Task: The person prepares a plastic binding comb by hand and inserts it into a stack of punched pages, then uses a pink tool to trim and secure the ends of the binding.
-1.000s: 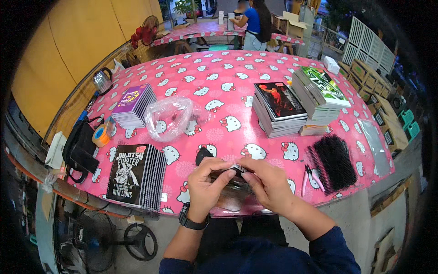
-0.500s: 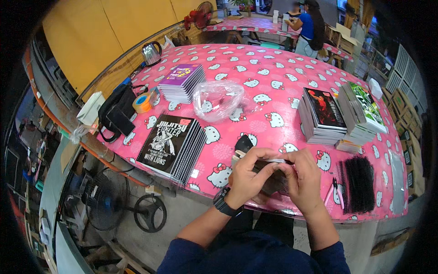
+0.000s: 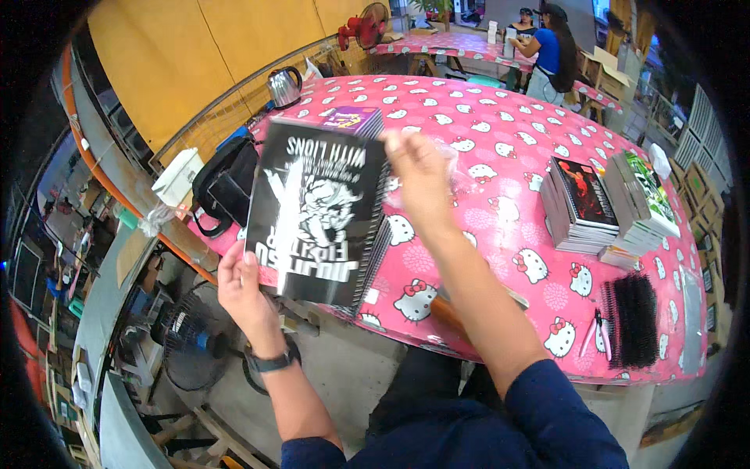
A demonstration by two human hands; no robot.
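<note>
A black spiral-bound notebook [image 3: 324,211] with white artwork is held tilted above the table's left side, its cover upside down to me. My left hand [image 3: 248,291] grips its near left corner, with the thumb over the cover. My right hand [image 3: 419,176] holds its far right corner, fingers closed on the edge near the spiral. Beneath it is a stack of similar notebooks [image 3: 381,248], mostly covered, with only the wire-bound edges showing. A brown object [image 3: 453,316] lies partly hidden under my right forearm.
Purple-covered books [image 3: 361,121], a black bag [image 3: 223,191] and a kettle [image 3: 284,87] stand beyond. On the right are notebook stacks [image 3: 582,199], pink-handled pliers [image 3: 591,334] and black binding coils [image 3: 631,320]. A standing fan [image 3: 191,340] is beside the table; people work farther back.
Both hands have left the front of the table and moved left, apart from each other. They now hold a black notebook, raised and turned round over the stack. The view has shifted slightly.
</note>
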